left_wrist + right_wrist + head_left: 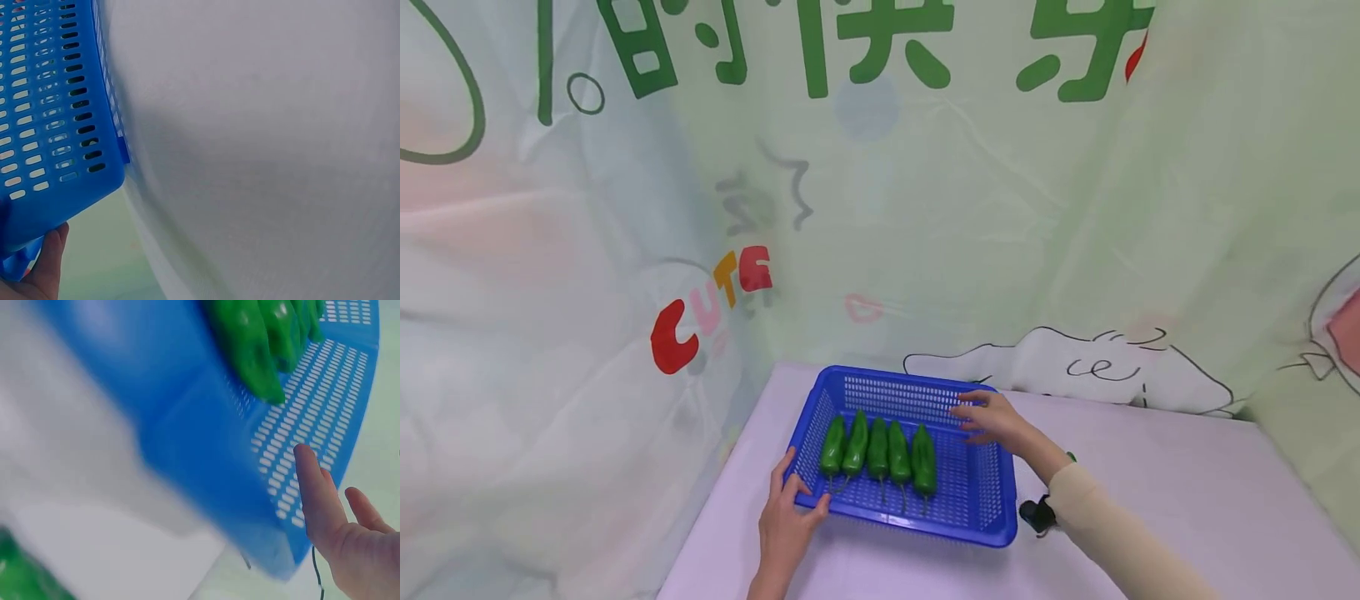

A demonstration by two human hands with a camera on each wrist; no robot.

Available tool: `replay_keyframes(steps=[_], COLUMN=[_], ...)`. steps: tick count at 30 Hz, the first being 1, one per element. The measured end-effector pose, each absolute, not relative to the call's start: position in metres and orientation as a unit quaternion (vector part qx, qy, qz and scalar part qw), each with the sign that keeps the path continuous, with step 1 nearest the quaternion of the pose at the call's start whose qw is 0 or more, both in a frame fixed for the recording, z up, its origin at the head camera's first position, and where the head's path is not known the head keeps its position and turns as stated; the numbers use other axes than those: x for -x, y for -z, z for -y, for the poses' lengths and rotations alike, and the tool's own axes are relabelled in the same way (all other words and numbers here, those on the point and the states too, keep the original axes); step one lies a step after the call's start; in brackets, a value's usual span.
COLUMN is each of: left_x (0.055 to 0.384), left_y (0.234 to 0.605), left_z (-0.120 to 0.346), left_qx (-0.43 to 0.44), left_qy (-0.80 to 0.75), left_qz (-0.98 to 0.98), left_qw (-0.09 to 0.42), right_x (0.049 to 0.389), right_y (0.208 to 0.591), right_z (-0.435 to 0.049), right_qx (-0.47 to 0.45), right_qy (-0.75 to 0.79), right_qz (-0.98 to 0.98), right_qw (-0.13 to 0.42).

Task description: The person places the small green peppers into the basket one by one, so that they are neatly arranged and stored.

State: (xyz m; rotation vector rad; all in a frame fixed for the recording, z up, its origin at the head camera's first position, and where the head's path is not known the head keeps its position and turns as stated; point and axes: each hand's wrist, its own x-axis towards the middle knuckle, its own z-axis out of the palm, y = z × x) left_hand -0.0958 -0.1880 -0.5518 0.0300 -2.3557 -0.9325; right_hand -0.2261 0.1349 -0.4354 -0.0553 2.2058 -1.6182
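A blue plastic basket [887, 518] with slotted walls holds several green peppers [877, 450], laid side by side with stems toward the near side. At the basket's near left corner, my left hand [786, 521] grips the rim; the left wrist view shows fingers [50, 262] at the rim beside the slotted wall [56, 106]. My right hand [992, 418] is at the far right corner with its fingers extended. In the right wrist view that hand [350, 537] overlaps the slotted wall; whether it touches the rim I cannot tell.
The basket is over a table [1157, 492] with a pale cover. A green thing [25, 569], blurred, lies outside the basket, mostly hidden by my right arm in the head view. Printed cloth [880, 208] hangs behind and at both sides.
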Motion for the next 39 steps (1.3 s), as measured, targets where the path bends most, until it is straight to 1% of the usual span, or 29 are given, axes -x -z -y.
replay_keyframes(steps=[5, 10, 18, 22, 27, 34, 39], left_x=[0.095, 0.095, 0.092, 0.093, 0.095, 0.096, 0.095], left_y=[0.555, 0.555, 0.554, 0.554, 0.557, 0.558, 0.556], left_z=[0.186, 0.186, 0.186, 0.186, 0.185, 0.185, 0.185], left_qx=[-0.007, -0.009, -0.02, -0.016, -0.005, -0.004, -0.009], left_qy=[0.345, 0.347, 0.354, 0.353, 0.352, 0.349, 0.35], left_qz=[0.886, 0.888, 0.889, 0.889, 0.886, 0.887, 0.887], left_qw=[0.311, 0.303, 0.288, 0.293, 0.302, 0.303, 0.3], right_x=[0.217, 0.212, 0.21, 0.208, 0.204, 0.2, 0.195], right_y=[0.423, 0.42, 0.431, 0.434, 0.44, 0.451, 0.46], right_z=[-0.163, -0.187, -0.213, -0.226, -0.248, -0.274, -0.285], right_qx=[0.022, 0.003, -0.02, -0.034, -0.07, -0.106, -0.166], right_qy=[0.572, 0.576, 0.574, 0.575, 0.573, 0.582, 0.587], right_qz=[-0.797, -0.798, -0.802, -0.802, -0.801, -0.788, -0.775], right_qw=[0.195, 0.177, 0.165, 0.16, 0.158, 0.168, 0.166])
